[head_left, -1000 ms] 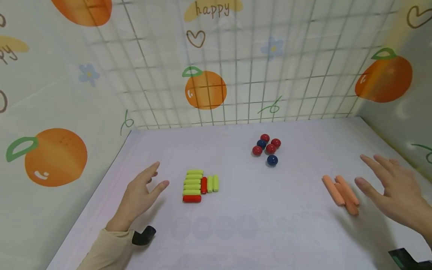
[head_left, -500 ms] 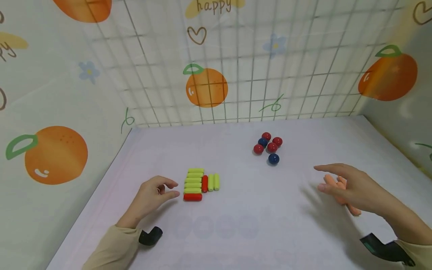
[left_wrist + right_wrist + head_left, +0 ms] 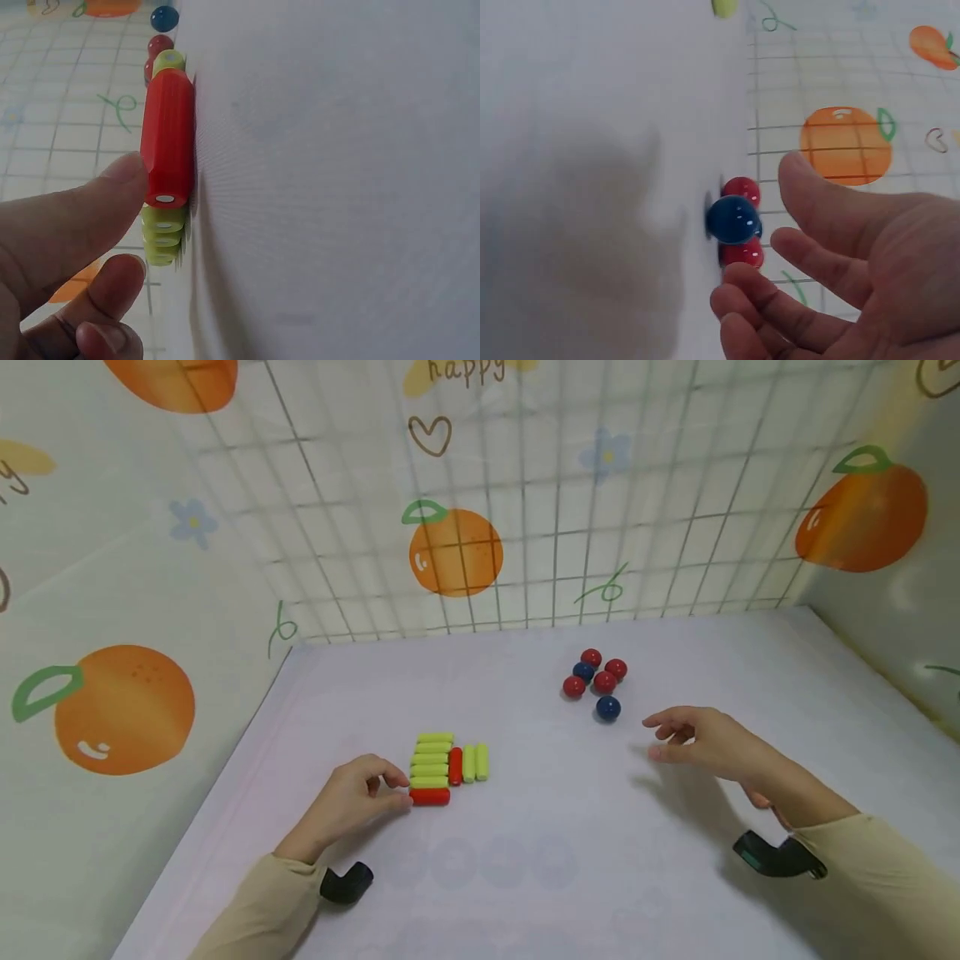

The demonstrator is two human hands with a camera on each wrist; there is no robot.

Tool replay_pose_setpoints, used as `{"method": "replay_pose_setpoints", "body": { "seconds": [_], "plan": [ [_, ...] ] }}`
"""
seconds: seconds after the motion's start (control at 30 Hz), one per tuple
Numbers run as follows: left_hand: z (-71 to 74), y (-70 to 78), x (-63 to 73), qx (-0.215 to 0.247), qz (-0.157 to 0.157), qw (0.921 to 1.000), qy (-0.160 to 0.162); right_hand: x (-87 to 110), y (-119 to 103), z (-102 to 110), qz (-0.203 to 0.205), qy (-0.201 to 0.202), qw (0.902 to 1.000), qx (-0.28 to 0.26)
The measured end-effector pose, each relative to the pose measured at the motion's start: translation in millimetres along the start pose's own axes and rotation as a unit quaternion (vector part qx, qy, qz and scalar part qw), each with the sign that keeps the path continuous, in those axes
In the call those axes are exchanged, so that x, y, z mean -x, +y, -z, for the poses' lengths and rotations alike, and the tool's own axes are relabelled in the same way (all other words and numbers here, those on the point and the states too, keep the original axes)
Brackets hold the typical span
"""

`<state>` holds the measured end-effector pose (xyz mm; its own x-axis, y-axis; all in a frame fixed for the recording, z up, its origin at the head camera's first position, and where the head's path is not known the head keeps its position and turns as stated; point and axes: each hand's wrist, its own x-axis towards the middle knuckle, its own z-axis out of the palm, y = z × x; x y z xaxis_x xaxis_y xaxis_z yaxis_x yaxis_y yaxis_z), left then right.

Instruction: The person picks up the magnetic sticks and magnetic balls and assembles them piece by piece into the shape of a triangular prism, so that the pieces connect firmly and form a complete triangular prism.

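Note:
My left hand is at the left end of a short red stick, fingers bent with a gap to the thumb. In the left wrist view the thumb overlaps the side of this red stick, which has a white spot on its end. Several yellow-green sticks lie stacked behind it, beside a second red stick turned crosswise. Over the table at right, my right hand holds nothing, its fingers loosely bent. Nearest to it is a glossy dark blue ball, also ahead of the fingers in the right wrist view.
Several red balls and another blue ball cluster behind the nearest blue one. Orange sticks lie mostly hidden under the right forearm. A printed curtain over a wire grid bounds the table's back.
My left hand has moved right to the red stick, its thumb and fingers drawing closer together. My right hand has swung left past the orange sticks towards the balls, fingers bending more.

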<state>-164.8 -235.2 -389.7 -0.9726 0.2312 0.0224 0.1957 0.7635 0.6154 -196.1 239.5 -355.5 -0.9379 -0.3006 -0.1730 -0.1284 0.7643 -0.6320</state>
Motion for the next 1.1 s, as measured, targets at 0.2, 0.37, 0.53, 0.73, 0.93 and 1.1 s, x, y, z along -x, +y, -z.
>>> {"method": "replay_pose_setpoints", "body": {
  "seconds": [0.2,0.37,0.53,0.73,0.93,1.1],
  "plan": [
    [-4.7,3.0,-5.8,0.004,-0.015,0.9997,-0.019,-27.0,7.8,1.1,-0.03,0.004,0.9993,-0.023],
    [-8.1,4.2,-6.9,0.004,-0.005,0.9998,-0.019,-42.1,14.1,-0.2,-0.042,0.016,0.9982,-0.04],
    [-11.5,2.6,-7.9,0.006,-0.003,0.9998,-0.018,-57.4,13.7,2.4,-0.044,0.031,0.9976,-0.044],
    [-14.2,-0.7,-9.1,0.011,-0.01,0.9996,-0.025,-69.4,12.3,-1.4,-0.068,0.018,0.995,-0.07],
    [-15.4,-0.2,-10.1,0.011,-0.008,0.9992,-0.038,-74.5,16.0,-8.5,-0.087,0.023,0.9927,-0.081],
    [-17.1,2.3,-6.9,-0.002,-0.003,0.999,-0.044,-80.7,16.2,-12.9,-0.088,0.026,0.9933,-0.071]
  ]
}}
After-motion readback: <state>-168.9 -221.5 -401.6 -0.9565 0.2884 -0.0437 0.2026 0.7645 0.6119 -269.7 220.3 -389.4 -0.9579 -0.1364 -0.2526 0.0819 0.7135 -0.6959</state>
